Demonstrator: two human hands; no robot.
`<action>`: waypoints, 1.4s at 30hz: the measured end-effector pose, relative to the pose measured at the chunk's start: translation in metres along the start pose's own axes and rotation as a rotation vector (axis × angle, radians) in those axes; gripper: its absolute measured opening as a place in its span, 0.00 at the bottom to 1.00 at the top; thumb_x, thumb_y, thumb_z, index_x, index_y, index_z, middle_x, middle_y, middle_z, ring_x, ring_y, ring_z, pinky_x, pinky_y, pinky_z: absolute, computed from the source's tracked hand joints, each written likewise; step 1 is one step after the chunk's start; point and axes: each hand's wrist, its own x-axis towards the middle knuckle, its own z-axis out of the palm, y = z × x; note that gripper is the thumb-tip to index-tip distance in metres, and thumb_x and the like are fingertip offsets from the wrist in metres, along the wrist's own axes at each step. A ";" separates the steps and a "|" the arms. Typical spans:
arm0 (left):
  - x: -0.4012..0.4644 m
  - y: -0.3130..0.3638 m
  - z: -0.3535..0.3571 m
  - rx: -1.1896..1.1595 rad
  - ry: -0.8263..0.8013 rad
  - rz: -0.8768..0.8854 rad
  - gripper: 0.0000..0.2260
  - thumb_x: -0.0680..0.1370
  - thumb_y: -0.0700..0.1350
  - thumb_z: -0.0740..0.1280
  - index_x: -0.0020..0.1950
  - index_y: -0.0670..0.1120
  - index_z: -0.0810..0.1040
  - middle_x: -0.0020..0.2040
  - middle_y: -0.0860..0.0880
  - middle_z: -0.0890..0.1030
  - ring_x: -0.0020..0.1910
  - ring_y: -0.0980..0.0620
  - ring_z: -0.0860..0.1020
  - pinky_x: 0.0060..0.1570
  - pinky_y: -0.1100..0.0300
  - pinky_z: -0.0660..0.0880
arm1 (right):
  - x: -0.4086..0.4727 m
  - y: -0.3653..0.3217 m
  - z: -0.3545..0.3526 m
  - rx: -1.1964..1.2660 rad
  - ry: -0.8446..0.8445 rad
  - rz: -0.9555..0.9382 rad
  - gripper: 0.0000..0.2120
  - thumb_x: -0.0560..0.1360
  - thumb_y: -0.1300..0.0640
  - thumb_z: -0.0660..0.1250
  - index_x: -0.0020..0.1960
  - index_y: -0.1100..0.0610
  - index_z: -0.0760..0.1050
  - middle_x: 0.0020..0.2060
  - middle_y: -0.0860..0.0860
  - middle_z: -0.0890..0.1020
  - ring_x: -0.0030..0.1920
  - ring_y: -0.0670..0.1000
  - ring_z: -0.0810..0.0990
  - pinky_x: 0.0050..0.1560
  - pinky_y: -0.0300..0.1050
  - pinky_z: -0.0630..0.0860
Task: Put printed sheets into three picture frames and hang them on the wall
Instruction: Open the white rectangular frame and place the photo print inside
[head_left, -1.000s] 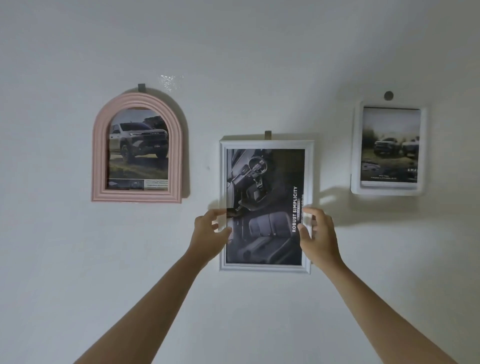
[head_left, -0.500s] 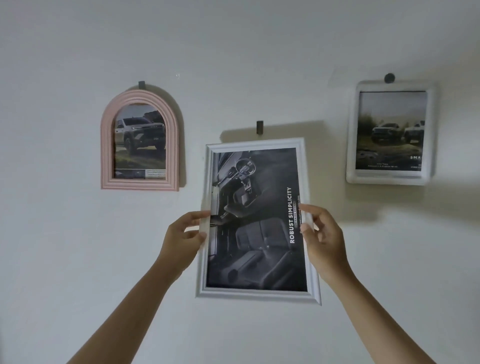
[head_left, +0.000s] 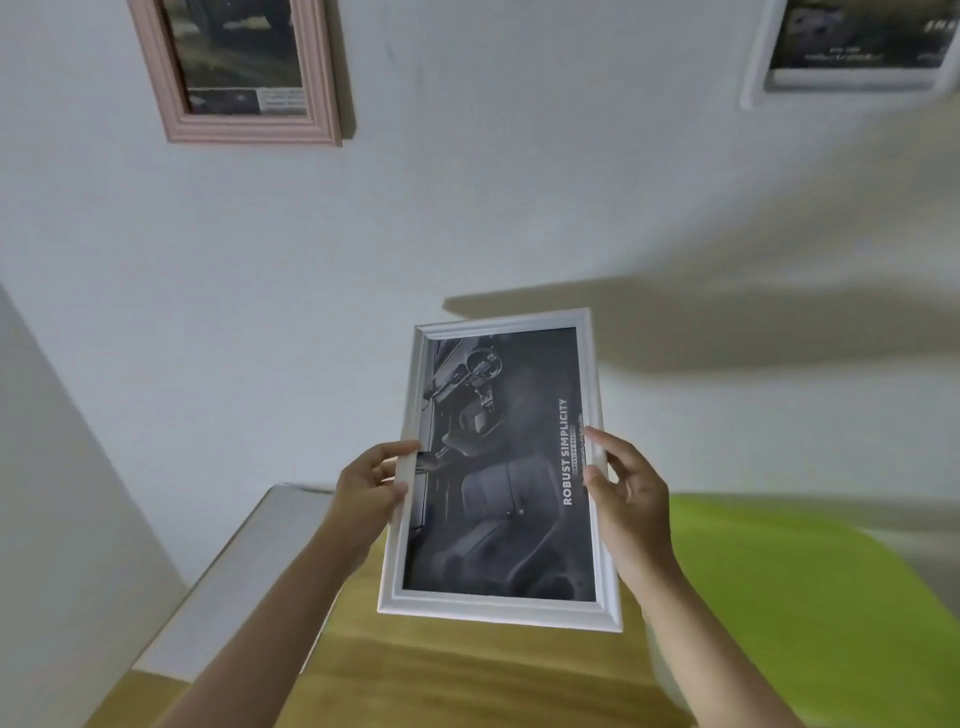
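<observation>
A white rectangular picture frame holds a dark printed sheet of a car interior with the words "ROBUST SIMPLICITY". I hold it off the wall, above a wooden surface. My left hand grips its left edge and my right hand grips its right edge. On the wall at the top left hangs a pink frame with a car print; only its lower part shows. At the top right hangs a white frame with another car print, also cut off by the image edge.
A wooden surface lies below the frame. A bright green object sits at the lower right. A white box-like ledge runs along the left, beside a wall corner. The white wall fills the middle.
The white frame has come off its hook on the wall and moved down and towards me, held in both hands. The view has tilted down, showing the wooden surface and green object.
</observation>
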 end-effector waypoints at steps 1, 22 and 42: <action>-0.006 -0.011 0.002 0.012 0.005 -0.039 0.23 0.74 0.26 0.58 0.56 0.49 0.79 0.50 0.39 0.80 0.41 0.49 0.76 0.38 0.59 0.75 | -0.010 0.007 0.000 -0.010 0.006 0.033 0.19 0.73 0.74 0.62 0.57 0.57 0.77 0.56 0.48 0.80 0.50 0.50 0.79 0.50 0.25 0.70; -0.059 0.037 0.077 0.220 -0.293 0.122 0.14 0.76 0.45 0.66 0.62 0.54 0.75 0.55 0.57 0.76 0.54 0.59 0.77 0.50 0.68 0.72 | -0.130 0.012 0.036 -0.290 -0.040 -0.079 0.19 0.74 0.71 0.61 0.61 0.57 0.75 0.50 0.49 0.79 0.52 0.45 0.78 0.54 0.32 0.72; -0.067 0.044 0.044 0.530 0.174 0.188 0.20 0.66 0.37 0.68 0.56 0.52 0.78 0.50 0.49 0.75 0.43 0.52 0.76 0.36 0.68 0.71 | -0.156 -0.014 0.077 -0.121 -0.153 -0.132 0.19 0.71 0.60 0.70 0.60 0.48 0.73 0.56 0.41 0.79 0.57 0.44 0.77 0.52 0.39 0.75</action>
